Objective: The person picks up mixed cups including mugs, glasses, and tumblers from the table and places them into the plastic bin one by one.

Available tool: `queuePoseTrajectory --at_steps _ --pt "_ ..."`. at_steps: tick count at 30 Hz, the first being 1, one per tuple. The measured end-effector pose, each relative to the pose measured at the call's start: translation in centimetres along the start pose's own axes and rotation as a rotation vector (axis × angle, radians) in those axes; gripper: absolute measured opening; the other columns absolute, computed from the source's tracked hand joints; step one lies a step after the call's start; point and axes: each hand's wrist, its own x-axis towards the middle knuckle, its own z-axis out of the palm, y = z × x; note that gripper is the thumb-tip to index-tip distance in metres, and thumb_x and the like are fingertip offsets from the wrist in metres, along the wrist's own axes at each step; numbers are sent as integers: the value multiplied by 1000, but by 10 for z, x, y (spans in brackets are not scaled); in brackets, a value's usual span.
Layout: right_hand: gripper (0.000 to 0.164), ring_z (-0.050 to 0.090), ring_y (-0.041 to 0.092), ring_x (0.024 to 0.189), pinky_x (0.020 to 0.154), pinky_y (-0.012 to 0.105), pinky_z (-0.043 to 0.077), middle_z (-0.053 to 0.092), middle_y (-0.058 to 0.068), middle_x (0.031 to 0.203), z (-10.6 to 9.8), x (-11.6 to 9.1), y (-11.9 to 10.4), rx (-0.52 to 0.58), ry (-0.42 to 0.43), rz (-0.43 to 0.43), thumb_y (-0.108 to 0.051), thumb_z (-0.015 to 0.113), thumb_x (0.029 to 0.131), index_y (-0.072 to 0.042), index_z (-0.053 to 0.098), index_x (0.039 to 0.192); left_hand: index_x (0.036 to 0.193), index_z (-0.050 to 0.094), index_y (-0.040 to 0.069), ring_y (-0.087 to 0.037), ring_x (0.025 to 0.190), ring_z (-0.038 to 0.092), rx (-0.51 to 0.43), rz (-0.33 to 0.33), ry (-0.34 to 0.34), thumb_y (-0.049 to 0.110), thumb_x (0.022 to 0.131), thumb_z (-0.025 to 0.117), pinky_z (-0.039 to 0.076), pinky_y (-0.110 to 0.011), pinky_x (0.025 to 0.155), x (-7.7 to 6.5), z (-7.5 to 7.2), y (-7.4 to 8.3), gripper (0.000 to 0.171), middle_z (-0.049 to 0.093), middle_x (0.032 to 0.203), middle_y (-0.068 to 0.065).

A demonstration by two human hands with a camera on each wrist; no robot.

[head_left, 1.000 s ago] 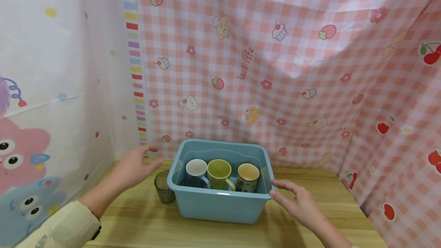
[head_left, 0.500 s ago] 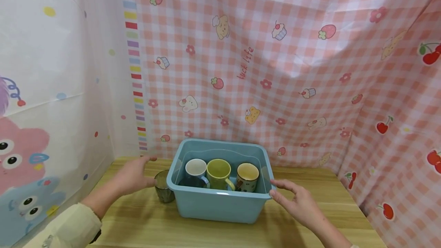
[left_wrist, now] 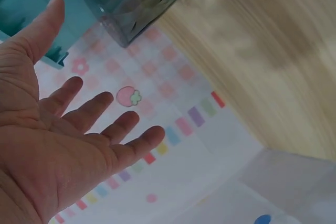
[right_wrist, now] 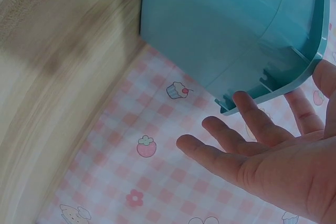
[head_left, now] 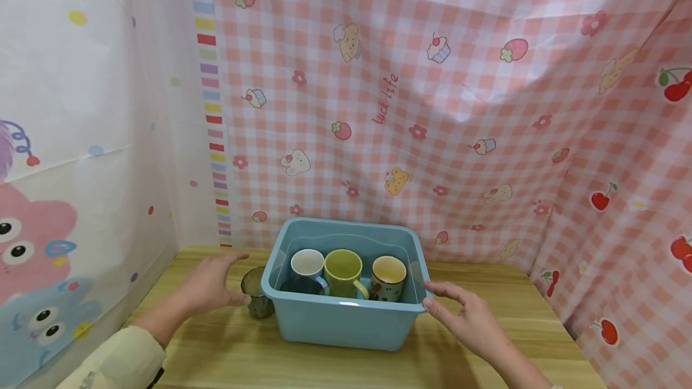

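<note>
A smoky, see-through drinking glass [head_left: 261, 305] stands on the table against the left side of a light blue plastic bin [head_left: 346, 323]. My left hand [head_left: 208, 287] is spread just left of the glass, thumb towards its rim; in the left wrist view a gap shows between the fingers and the glass [left_wrist: 134, 6]. The fingertips of my right hand [head_left: 467, 320] touch the bin's right rim, the fingers loosely stretched. Inside the bin stand a white-and-blue mug [head_left: 308, 264], a green mug [head_left: 343, 269] and a cream patterned cup [head_left: 389, 278]. Something dark [head_left: 300, 285] lies low at the front left.
The wooden table [head_left: 486, 341] runs back to a pink checked cloth [head_left: 411, 77] hung close behind the bin. A white cloth with cartoon prints [head_left: 108, 107] hangs at the left, and more checked cloth [head_left: 638, 209] closes the right side.
My left hand has come down from above the glass's rim to beside it. The right hand, the bin and the cups have kept their places.
</note>
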Motion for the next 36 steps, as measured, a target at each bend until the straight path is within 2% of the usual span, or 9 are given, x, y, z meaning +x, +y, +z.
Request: queuePoseTrajectory --at_steps 4,13,25,36 --pt "42 63 37 138 99 57 60 75 8 137 0 0 1 13 5 1 -42 73 102 -20 74 137 153 54 4 -57 134 57 -22 14 6 38 75 98 49 -72 106 1 6 -1 96 63 147 -28" --pt "41 63 36 138 108 61 55 75 6 136 2 -1 2 36 16 -17 -39 73 102 -18 73 137 155 54 6 -56 136 56 -55 2 13 42 76 97 49 -74 105 2 20 -2 97 62 150 -26" --pt "39 65 35 136 106 61 56 76 7 134 2 0 2 43 26 -45 -37 73 103 -16 74 136 152 56 4 -50 130 63 -69 34 35 43 74 97 52 -70 105 7 36 -8 96 66 145 -23" --pt "39 65 35 136 107 61 55 76 7 134 2 -1 3 56 24 -38 -36 73 103 -16 73 137 151 56 6 -49 132 63 -100 -15 12 38 75 97 51 -72 104 7 43 -6 92 66 145 -23"
